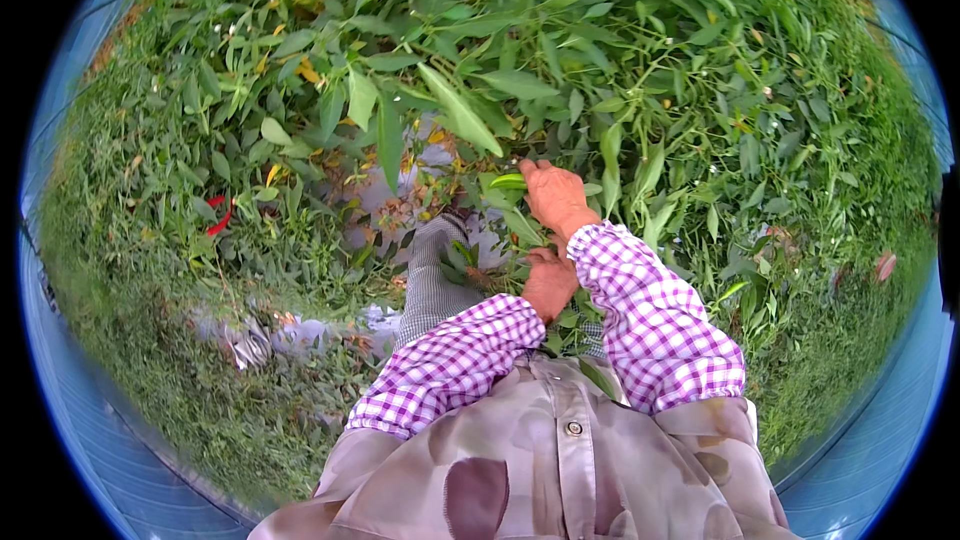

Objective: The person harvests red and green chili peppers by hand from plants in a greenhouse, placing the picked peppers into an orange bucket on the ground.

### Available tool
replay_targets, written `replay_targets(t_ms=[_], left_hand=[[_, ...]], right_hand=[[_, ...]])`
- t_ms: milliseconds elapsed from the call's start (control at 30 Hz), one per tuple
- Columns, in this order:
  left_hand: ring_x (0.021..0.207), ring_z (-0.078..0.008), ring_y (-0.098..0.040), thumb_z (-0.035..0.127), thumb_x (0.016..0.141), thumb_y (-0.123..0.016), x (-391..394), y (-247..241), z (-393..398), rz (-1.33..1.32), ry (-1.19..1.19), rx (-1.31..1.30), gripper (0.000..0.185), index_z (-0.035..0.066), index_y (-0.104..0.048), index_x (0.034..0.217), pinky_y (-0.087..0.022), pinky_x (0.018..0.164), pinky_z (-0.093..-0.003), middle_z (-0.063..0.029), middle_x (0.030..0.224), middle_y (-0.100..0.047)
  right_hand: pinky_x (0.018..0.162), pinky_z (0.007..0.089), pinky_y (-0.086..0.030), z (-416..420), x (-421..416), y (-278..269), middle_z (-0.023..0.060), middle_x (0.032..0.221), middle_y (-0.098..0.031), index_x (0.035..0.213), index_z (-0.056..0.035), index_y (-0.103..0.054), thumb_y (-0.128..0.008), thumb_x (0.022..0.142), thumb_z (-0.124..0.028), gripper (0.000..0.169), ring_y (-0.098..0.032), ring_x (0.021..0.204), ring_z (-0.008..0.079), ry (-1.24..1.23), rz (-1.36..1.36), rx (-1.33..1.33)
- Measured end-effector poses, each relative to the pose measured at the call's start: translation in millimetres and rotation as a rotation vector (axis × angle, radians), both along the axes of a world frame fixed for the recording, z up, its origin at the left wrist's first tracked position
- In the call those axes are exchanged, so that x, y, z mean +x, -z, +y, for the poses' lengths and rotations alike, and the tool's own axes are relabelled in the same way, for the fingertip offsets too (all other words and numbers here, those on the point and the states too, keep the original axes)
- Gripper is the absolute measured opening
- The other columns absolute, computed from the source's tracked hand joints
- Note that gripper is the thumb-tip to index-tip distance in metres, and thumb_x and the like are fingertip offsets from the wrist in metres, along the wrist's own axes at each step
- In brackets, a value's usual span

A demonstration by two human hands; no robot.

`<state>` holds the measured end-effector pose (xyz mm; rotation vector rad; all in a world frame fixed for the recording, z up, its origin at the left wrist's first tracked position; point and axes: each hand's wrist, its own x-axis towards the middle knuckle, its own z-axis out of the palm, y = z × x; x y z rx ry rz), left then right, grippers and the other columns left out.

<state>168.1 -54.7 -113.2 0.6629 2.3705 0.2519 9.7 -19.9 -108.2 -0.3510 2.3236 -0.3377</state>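
Note:
My right hand [556, 195] is among the leaves of a pepper plant, its fingers closed around one end of a green chili pepper [508, 181]. The pepper's other end sticks out to the left. Just below, my left hand [551, 285] sits low in the foliage beside the right wrist. Leaves and the angle hide its fingertips, so I cannot tell whether it holds anything. Long green leaves [459, 109] hang over the spot from above. Both forearms are in purple-and-white checked sleeves.
Dense pepper plants [675, 90] surround me on all sides. Red chili peppers [220, 219] hang at the left, and a green one [731, 290] shows at the right. Pale ground film [375, 191] with fallen leaves lies by my checked trouser leg [435, 277].

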Motion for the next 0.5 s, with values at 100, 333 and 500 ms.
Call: replay_targets(t_ms=[100,333,500], left_hand=[[0.098,-0.0493,-0.056,0.022,0.085,-0.049,4,7,11,-0.087,0.009,-0.042,0.041,-0.001,-0.061,0.116,-0.043,0.08,-0.0663,-0.0244,0.111,-0.061],[0.081,-0.0425,-0.063,0.017,0.086,-0.052,-10,-14,13,0.222,-0.017,-0.174,0.044,-0.006,-0.049,0.123,-0.056,0.061,-0.0448,-0.03,0.12,-0.049],[0.079,-0.0383,-0.064,0.016,0.086,-0.053,-25,-19,14,0.254,-0.115,-0.173,0.039,-0.006,-0.052,0.119,-0.054,0.057,-0.0409,-0.0298,0.12,-0.05]], right_hand=[[0.078,0.0423,-0.053,-2,8,11,0.0168,0.105,-0.063,0.106,-0.0073,-0.061,-0.06,0.078,-0.006,0.027,-0.065,0.095,0.0298,-0.087,-0.078,0.078],[0.076,0.0375,-0.05,49,7,-17,0.0126,0.092,-0.064,0.104,-0.004,-0.059,-0.062,0.088,-0.026,0.027,-0.065,0.086,0.0259,0.166,-0.227,-0.23],[0.055,0.0224,-0.038,89,19,-61,-0.0011,0.073,-0.055,0.105,-0.0035,-0.052,-0.055,0.096,-0.025,0.023,-0.047,0.063,0.0067,0.728,-0.359,-0.47]])
